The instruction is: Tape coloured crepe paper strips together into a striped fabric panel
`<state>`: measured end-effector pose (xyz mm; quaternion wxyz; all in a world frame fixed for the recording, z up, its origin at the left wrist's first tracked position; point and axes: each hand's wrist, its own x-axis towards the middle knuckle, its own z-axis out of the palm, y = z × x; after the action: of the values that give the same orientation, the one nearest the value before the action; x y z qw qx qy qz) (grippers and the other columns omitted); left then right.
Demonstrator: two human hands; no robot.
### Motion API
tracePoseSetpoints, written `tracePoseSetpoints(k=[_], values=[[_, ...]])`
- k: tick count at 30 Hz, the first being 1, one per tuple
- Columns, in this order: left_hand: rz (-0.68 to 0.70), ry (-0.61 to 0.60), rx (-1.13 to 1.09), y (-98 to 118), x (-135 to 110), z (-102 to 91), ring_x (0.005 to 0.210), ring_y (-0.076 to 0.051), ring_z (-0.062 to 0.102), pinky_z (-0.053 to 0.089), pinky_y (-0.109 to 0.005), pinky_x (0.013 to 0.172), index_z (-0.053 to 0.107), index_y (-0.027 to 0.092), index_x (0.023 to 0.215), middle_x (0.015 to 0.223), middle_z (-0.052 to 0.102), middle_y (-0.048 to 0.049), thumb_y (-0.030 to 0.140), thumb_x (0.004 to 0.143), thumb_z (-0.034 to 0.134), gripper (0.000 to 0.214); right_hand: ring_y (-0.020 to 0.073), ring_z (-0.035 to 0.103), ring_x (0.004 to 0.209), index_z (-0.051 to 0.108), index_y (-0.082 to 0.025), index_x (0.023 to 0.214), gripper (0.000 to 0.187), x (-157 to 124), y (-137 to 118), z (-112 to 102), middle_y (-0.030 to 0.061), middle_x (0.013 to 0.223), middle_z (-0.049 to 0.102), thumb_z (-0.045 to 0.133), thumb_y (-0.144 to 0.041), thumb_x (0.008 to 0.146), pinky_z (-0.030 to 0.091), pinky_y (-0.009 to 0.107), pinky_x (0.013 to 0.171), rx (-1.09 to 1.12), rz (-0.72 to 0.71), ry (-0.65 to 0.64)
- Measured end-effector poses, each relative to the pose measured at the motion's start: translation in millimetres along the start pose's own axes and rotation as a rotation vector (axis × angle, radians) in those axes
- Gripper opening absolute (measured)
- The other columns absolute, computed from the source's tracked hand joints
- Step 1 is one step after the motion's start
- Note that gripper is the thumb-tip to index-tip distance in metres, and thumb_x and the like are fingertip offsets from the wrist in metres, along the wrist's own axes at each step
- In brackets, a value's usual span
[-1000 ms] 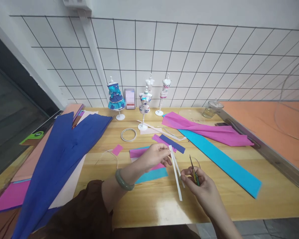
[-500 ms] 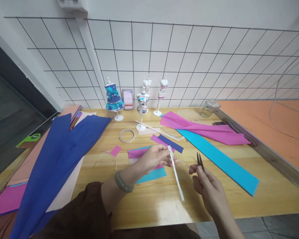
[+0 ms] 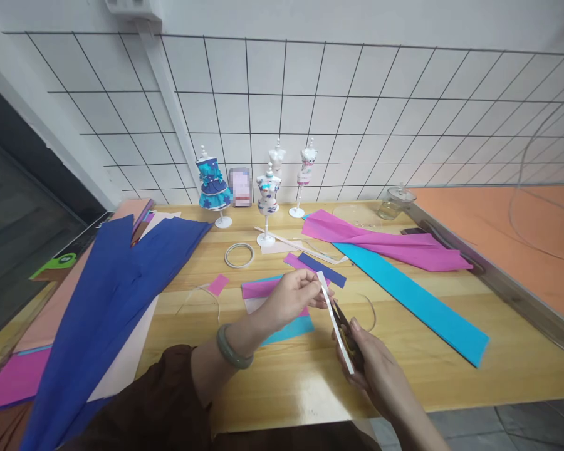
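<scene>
My left hand [image 3: 301, 293] is closed, pinching a narrow white strip [image 3: 334, 321] near its upper end. The strip slants down toward me, over the wooden table. In my right hand [image 3: 369, 351] is a pair of dark scissors [image 3: 346, 332], gripped round the handles, the blades pointing up and left just beside the strip. Whether the blades touch the strip I cannot tell. Beneath my left hand lie pink and blue paper pieces [image 3: 291, 329]. A thin curled strip [image 3: 372, 307] rests on the table beyond the scissors.
Several small dress forms stand at the back, one wearing a blue dress [image 3: 215, 191]. A roll of tape [image 3: 239, 255] lies left of centre. Long blue paper [image 3: 413, 297] and magenta paper [image 3: 390, 243] stretch across the right. Dark blue paper [image 3: 122, 300] covers the left. A lidded glass jar [image 3: 395, 203] stands behind.
My right hand has moved left and turned the scissors to the strip, now gripping their handles. A thin backing-like ribbon near its fingers now lies on the table. My left hand stays nearly still.
</scene>
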<state>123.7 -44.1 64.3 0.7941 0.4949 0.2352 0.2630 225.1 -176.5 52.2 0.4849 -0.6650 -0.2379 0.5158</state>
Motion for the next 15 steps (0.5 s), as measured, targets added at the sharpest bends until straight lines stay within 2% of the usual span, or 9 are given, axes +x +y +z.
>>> tracePoseSetpoints(k=[5,8,11,15], values=[[0.005,-0.012,0.023,-1.2,-3.9,5.8,0.072,-0.017,0.065,0.049,-0.035,0.076,0.047,0.013,0.075,0.080,0.066,-0.0094,0.036,0.070,0.064,0.029,0.0064,0.027,0.034,0.047,-0.018,0.065,0.049,4.0,-1.2,3.3,-0.0053,0.041,0.039,0.035,-0.063,0.082,0.017,0.022,0.037,0.016,-0.083,-0.118],[0.012,-0.007,0.051,-3.3,-5.8,9.0,0.073,-0.016,0.064,0.048,-0.035,0.078,0.046,0.014,0.074,0.079,0.065,-0.0081,0.033,0.073,0.062,0.025,0.0070,0.029,0.032,0.050,-0.018,0.072,0.049,4.6,-3.3,7.3,-0.0054,0.039,0.041,0.033,-0.063,0.083,0.019,0.021,0.036,0.023,-0.108,-0.086],[0.033,0.009,0.121,-6.5,-6.0,10.2,0.076,-0.016,0.063,0.047,-0.035,0.079,0.047,0.014,0.074,0.079,0.064,-0.0073,0.031,0.075,0.059,0.020,0.0073,0.029,0.032,0.050,-0.017,0.072,0.050,4.1,-5.3,11.5,-0.0055,0.036,0.040,0.033,-0.063,0.082,0.020,0.020,0.036,-0.006,-0.131,-0.045],[0.053,0.030,0.197,-11.0,-4.7,9.1,0.077,-0.016,0.062,0.046,-0.034,0.080,0.049,0.014,0.074,0.077,0.063,-0.0055,0.028,0.076,0.057,0.016,0.0072,0.029,0.034,0.051,-0.018,0.073,0.052,4.8,-6.4,13.6,-0.0049,0.042,0.044,0.034,-0.066,0.080,0.020,0.020,0.036,0.014,-0.152,-0.022]])
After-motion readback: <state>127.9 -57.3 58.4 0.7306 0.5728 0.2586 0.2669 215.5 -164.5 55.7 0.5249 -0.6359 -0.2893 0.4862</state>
